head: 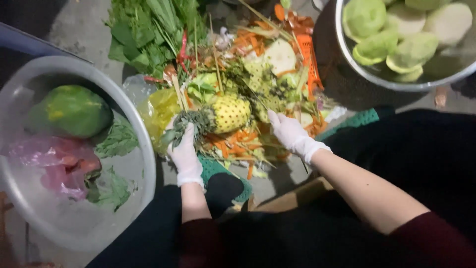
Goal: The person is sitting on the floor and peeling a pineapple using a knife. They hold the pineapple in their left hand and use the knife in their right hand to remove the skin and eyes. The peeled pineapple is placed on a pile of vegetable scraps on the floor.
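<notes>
Concrete floor, dim light, you're crouched over it w/ dark trousers and maroon sleeves filling the bottom of the view.

Nearest: both forearms reach fwd from your lap, white gloves on. Your left hand (186,151) is bent at the wrist, fingers closed round the leafy crown of the small pineapple (229,113). Your right hand (292,133) lies palm down just right of the fruit, fingers together and extended, tips touching or nearly touching the scrap pile; can't tell if it grips anything.

Pineapple sits on the peel heap (267,74) between your hands, lying on its side, crown toward you-left. Judging by looks: firm, fairly heavy for its size, shell rough and knobbly so it shouldn't slip, but crown leaves are stiff and prickly. Crown makes a decent handle; the body is the steadier place to hold.

Left of you: big pale plastic basin (29,208) w/ a green papaya (72,110), a pink plastic bag (54,164) and a few leaves. A yellowish bag (158,111) lies btwn basin and heap.

Farther out: heap of orange carrot peelings, stalks, pale rinds. Beyond it, a bunch of leafy greens (148,30) top-left. Top-right, a metal bowl (396,84) of peeled pale-green fruit pieces (411,30).
</notes>
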